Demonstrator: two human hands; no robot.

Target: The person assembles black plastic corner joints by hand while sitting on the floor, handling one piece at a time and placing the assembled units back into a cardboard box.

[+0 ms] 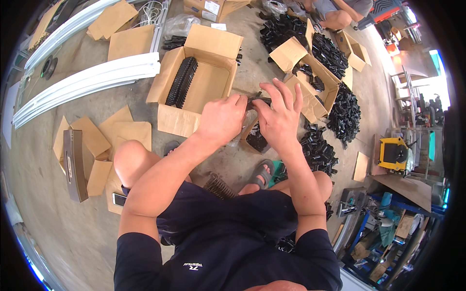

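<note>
In front of my chest, my left hand (222,117) is closed on a small black part (259,98), whose exact kind I cannot make out. My right hand (280,115) pinches the same part between thumb and forefinger, its other fingers raised and spread. Just beyond my left hand stands an open cardboard box (213,77), with a neat row of black parts (182,82) along its left side. Under my hands a smaller box (246,140) holds small black pieces, partly hidden by my right hand.
Loose heaps of black parts (345,116) lie on the right, around another open carton (291,53). White metal profiles (92,82) stretch across the left, near flattened cardboard (138,133) and a phone (119,199). Another person (337,17) sits at the far right.
</note>
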